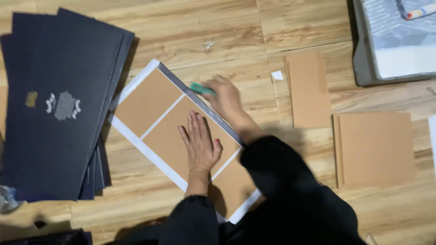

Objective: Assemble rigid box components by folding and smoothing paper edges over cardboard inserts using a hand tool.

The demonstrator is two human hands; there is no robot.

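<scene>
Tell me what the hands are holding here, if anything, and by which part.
The right hand grips a small green tool by one end, its other end sticking out over the sheet's edge. The left hand holds nothing; it lies flat on the brown board.

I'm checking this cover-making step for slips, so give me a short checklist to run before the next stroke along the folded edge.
1. Left hand flat on the brown boards: ok.
2. Right hand grips the green tool: ok, though blurred.
3. Tool sits at the folded grey edge: ok.
4. Boards evenly spaced on the white sheet: ok.
5. Fold stuck flat along its length: cannot tell.
6. Spare board stacks clear of the work: ok.
</scene>
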